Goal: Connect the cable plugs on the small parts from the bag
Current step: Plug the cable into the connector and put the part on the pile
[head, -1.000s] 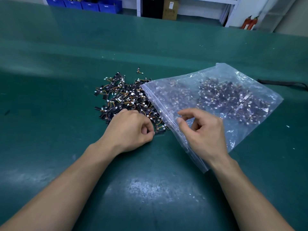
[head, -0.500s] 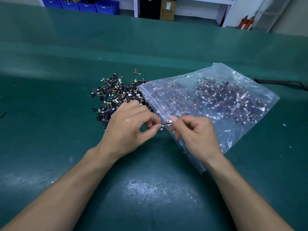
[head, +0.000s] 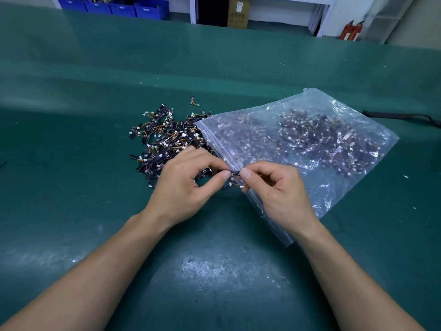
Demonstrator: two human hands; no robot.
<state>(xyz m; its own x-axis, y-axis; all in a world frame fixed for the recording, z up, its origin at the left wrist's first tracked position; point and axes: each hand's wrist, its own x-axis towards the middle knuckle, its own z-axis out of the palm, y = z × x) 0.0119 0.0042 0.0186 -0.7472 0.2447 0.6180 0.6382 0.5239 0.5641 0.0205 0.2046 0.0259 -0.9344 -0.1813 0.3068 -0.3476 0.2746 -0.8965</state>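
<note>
A green table (head: 214, 295) is filling almost the whole view; a clear plastic bag (head: 334, 199) is lying flat on it towards the right edge, with its zip mouth pointing to the middle of the table, and many dark small parts are showing through the plastic. A pile of small parts (head: 162, 139), black strips with orange and yellow wires and white plugs, is lying just beside the bag mouth on its left and is touching it; some parts are reaching under the mouth. The left hand (head: 181, 187) is covering the near corner of this pile; the right hand (head: 276, 187) is hanging over the near side of the bag and is hiding part of it. Beyond the far edge, blue bins (head: 114, 8) are standing on the floor at the left; a cardboard box (head: 238, 13) is standing near the middle and red fire extinguishers (head: 350, 31) at the right. A black strap (head: 401, 115) is lying near the right edge, behind the bag. Both hands are pinching one small black part (head: 235, 172) between thumb and forefinger, one at each end, above the bag mouth; a white plug (head: 241, 186) is hanging below it on thin wires. One lone part (head: 192, 101) is lying apart, behind the pile.
</note>
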